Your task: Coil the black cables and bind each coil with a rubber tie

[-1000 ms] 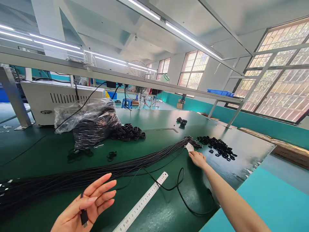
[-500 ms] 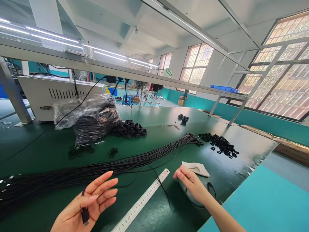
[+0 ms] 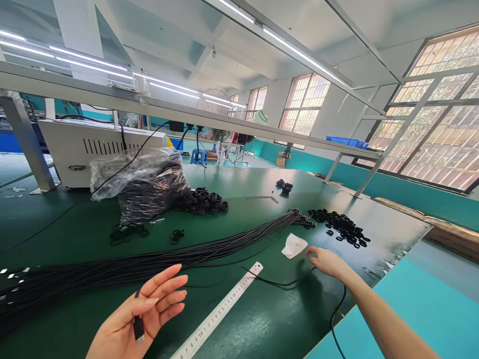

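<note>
My left hand (image 3: 144, 311) holds a black cable connector (image 3: 138, 329) with a metal tip between thumb and palm, the other fingers spread. To the right, my right hand (image 3: 325, 262) is closed around a black cable (image 3: 284, 284), which runs left over the end of a steel ruler (image 3: 220, 311) and also hangs down at the right past the table edge. A crumpled white cloth (image 3: 295, 246) lies just left of my right hand. Behind both hands stretches a long bundle of black cables (image 3: 224, 244).
Small black clips (image 3: 342, 227) are heaped at the right. Coiled black pieces (image 3: 202, 201) lie beside a clear plastic bag (image 3: 149, 189) of black items. A grey-white machine (image 3: 78, 149) stands behind. A metal shelf (image 3: 239, 117) crosses above the table (image 3: 239, 182).
My right hand has moved right and slightly up, drawing the cable along. The white cloth has shifted and crumpled, and the cable now hangs over the table edge. My left hand keeps its connector.
</note>
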{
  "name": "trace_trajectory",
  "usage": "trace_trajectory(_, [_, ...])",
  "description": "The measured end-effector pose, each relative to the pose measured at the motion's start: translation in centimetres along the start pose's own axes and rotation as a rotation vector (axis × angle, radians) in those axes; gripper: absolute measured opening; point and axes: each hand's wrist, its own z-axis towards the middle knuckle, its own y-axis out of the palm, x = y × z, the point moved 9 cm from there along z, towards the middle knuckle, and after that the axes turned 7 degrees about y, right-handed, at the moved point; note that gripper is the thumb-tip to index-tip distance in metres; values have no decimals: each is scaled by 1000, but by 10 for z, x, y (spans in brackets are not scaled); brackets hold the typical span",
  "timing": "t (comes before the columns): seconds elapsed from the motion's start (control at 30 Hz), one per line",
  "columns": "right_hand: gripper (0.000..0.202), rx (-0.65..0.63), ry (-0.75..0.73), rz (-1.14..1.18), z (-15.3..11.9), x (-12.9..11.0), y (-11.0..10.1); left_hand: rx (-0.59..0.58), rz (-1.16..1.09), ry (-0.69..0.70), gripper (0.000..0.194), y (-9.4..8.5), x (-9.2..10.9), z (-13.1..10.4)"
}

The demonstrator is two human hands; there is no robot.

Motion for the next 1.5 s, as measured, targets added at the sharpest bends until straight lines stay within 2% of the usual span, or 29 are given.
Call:
trace_trajectory(0.07, [27, -63, 40, -43, 11, 3, 5, -7, 23, 0, 41, 3, 0, 0])
trace_trajectory(0.13, [27, -83, 66, -73, 23, 6, -3, -20, 43, -5, 41, 8, 0, -2])
trace_trajectory(0.23, [29, -5, 45, -80, 40, -1, -30, -85, 70, -25, 40, 22, -5, -8])
trace_trajectory(0.3, [23, 61, -28, -53, 43, -24, -45, -147, 86, -48, 41, 33, -11, -13])
trace_trajectory(0.33, [21, 90, -83, -27, 40, -43, -49, -177, 92, -63, 41, 38, -15, -15])
trace_trajectory(0.4, [25, 124, -227, 48, 20, -96, -48, -229, 97, -90, 43, 46, -23, -19])
trace_trajectory(0.47, [31, 104, -414, 155, -18, -163, -39, -282, 104, -103, 45, 51, -28, -20])
trace_trajectory(0.5, [35, 71, -552, 243, -44, -200, -34, -310, 103, -104, 45, 53, -29, -21])
trace_trajectory(0.57, [40, -116, -931, 667, -106, -266, -37, -383, 102, -138, 45, 56, -34, -23])
trace_trajectory(0.6, [41, -247, -1058, 767, -131, -291, -35, -408, 101, -156, 46, 56, -36, -24])
trace_trajectory(0.7, [39, -562, -1147, 814, -163, -337, -26, -453, 106, -209, 48, 57, -42, -28])
trace_trajectory(0.77, [41, -682, -1162, 799, -164, -349, -22, -456, 91, -234, 50, 58, -46, -31])
trace_trajectory(0.83, [41, -726, -1192, 818, -159, -353, -24, -451, 65, -244, 51, 60, -48, -32])
trace_trajectory(0.93, [37, -729, -1218, 857, -155, -354, -26, -454, 25, -219, 52, 64, -47, -32])
trace_trajectory(1.03, [35, -706, -1173, 896, -152, -356, -22, -431, 6, -174, 51, 65, -42, -29])
trace_trajectory(1.1, [32, -687, -1136, 918, -152, -358, -17, -399, -6, -135, 49, 65, -35, -27])
trace_trajectory(1.2, [18, -650, -1175, 913, -166, -361, -14, -357, -36, -22, 48, 62, -15, -24])
trace_trajectory(1.27, [22, -585, -1169, 812, -181, -361, -11, -331, -56, 96, 50, 57, 1, -21])
trace_trajectory(1.4, [22, -424, -1046, 340, -209, -354, 3, -238, -51, 329, 48, 41, 26, -14])
trace_trajectory(1.5, [13, -260, -1083, 105, -224, -347, -5, -113, 1, 415, 46, 24, 33, -7])
